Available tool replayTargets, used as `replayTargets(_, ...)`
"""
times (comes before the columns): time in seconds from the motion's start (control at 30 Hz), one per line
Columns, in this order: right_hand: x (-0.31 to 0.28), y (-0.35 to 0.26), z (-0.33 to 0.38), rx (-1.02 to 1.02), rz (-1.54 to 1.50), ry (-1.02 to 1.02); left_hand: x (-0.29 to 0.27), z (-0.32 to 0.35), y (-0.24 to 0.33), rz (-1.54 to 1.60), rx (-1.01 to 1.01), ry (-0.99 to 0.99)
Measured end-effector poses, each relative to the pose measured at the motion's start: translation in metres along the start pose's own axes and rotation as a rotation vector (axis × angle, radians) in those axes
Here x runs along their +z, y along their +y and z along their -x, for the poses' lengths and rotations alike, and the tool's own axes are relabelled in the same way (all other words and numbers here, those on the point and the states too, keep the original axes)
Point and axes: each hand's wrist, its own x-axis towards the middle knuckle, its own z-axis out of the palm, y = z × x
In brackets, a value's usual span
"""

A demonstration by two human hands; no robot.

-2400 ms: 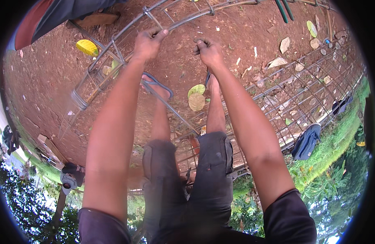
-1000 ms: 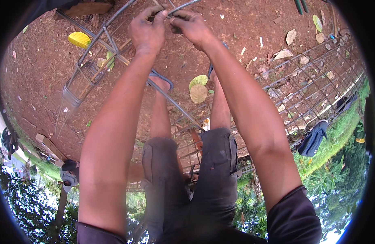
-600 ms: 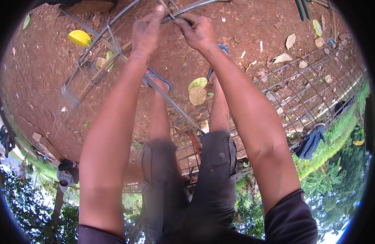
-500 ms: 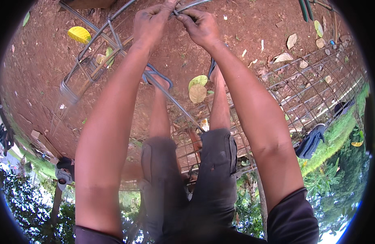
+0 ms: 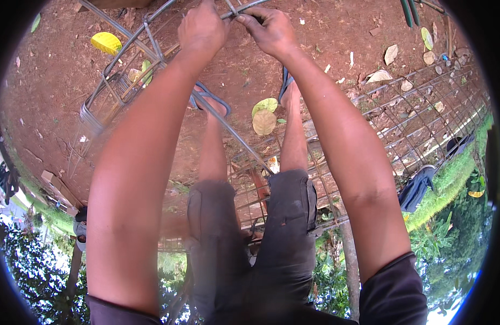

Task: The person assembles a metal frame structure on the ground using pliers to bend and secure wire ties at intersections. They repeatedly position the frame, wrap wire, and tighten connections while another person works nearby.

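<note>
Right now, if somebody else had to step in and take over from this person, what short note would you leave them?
Left hand: closed on the steel bar frame at a crossing of bars, at arm's length.
Right hand: fingers pinched at the same crossing, seemingly on thin wire; the wire itself is too small to make out.
Things: the frame lies on red soil by the sandalled feet. A flat steel mesh lies to the right. A yellow leaf lies to the left.
Done: cannot tell how many crossings are tied.
Left: this crossing looks unfinished, since both hands are on it.
</note>
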Motion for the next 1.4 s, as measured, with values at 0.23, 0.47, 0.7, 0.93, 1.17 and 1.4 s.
replayTargets(0.23, -0.001, 0.000, -0.001, 0.004, -0.028, -0.029, -0.036, -0.008, 0.003, 0.571, 0.024, -0.410)
replayTargets(0.47, 0.002, 0.007, 0.000, -0.051, -0.012, 0.029, -0.038, -0.033, -0.025, 1.205, -0.226, -0.676)
replayTargets(0.7, 0.000, 0.008, 0.000, -0.088, -0.136, 0.008, -0.036, -0.022, -0.001, 1.136, -0.276, -0.596)
replayTargets(0.93, -0.002, 0.008, 0.002, -0.028, -0.042, 0.028, -0.023, 0.002, -0.009, 1.087, -0.072, -0.320)
replayTargets(1.17, -0.001, 0.000, 0.006, 0.068, -0.130, 0.025, -0.035, 0.056, 0.001, 0.153, 0.545, -0.018)
replayTargets(1.4, 0.011, -0.022, 0.027, 0.291, -0.223, 0.190, -0.029, 0.064, 0.006, 0.112, 0.497, 0.032)
